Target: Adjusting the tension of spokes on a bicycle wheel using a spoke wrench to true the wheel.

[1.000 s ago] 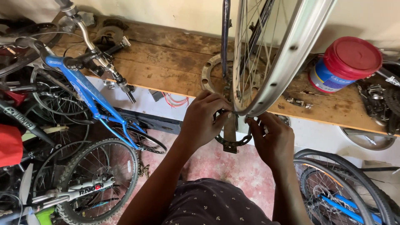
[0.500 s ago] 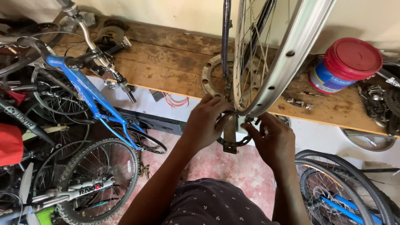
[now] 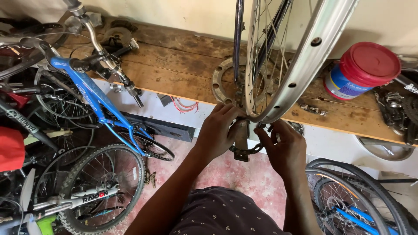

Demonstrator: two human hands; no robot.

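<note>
Pale plaster wall (image 3: 183, 13) behind. Long worn wooden worktop (image 3: 174, 61) along it, white-painted front below. Reddish, stained concrete floor (image 3: 244, 174) underneath. Soft daylight, gentle shadows. Blue bicycle (image 3: 91, 95) and spare wheels (image 3: 100, 182) crowded at left, another tyre (image 3: 361, 196) at right, red-lidded tub (image 3: 363, 72) on the worktop.
</note>
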